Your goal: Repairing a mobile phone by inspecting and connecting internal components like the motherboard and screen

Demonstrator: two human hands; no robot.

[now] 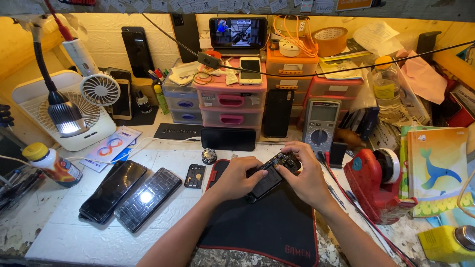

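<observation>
While gripped from both sides above a black mat (267,232) on the table (74,237), an opened phone (272,175) sits tilted, insides facing up. Left hand (237,178) closed around its lower left edge, thumb pressing on top; right hand (307,173) wrapped over the upper right end, fingers curled. Just left of the mat: a small black camera-frame part (194,176), then two dark phones (128,195) lying side by side. Behind the hands, near, a multimeter (320,123).

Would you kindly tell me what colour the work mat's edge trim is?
Red trim on a black mat, clearest in the head view.
</observation>
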